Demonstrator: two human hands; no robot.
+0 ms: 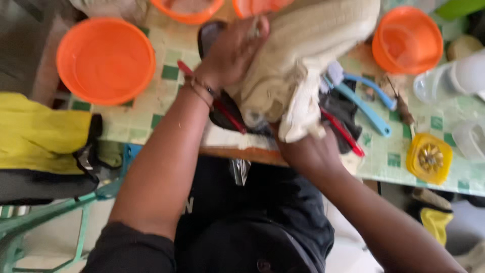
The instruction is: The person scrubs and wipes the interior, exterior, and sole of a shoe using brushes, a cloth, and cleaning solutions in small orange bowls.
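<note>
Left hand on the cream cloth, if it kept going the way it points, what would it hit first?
Probably the orange bowl at the table's far edge, just past the left hand; depth is unclear.

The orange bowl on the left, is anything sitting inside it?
No, the orange bowl at the left shows only its bare orange inside, apart from both hands.

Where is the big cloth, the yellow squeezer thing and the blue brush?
cream cloth [303, 55], head view, on its bunched middle.
yellow juicer [429, 158], head view, on its ribbed centre.
blue brush [365, 108], head view, on its handle.
</note>
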